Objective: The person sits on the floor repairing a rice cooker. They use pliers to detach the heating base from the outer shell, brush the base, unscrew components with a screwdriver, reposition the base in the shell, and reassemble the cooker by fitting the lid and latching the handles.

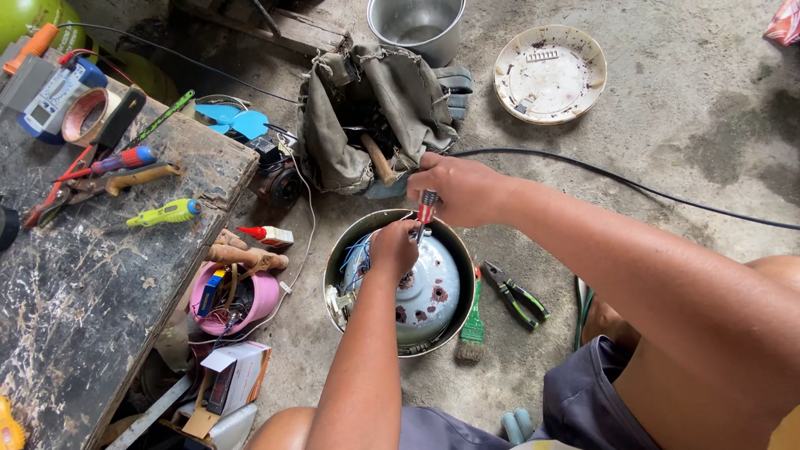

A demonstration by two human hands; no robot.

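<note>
A round metal appliance body (433, 292) lies upside down on the concrete floor, its rusty base plate and blue wires showing. My right hand (458, 190) is shut on a red-handled screwdriver (427, 207) pointing down into the far rim. Just below it, my left hand (392, 247) rests inside the body, fingers curled near the screwdriver tip; what it pinches is hidden.
Green-handled pliers (517, 293) and a green brush (472, 327) lie right of the appliance. A canvas tool bag (375, 108), steel pot (417, 25) and cream lid (550, 73) sit behind. A black cable (633, 185) crosses the floor. A worn bench (92, 275) with tools stands left, a pink bowl (262, 298) beside it.
</note>
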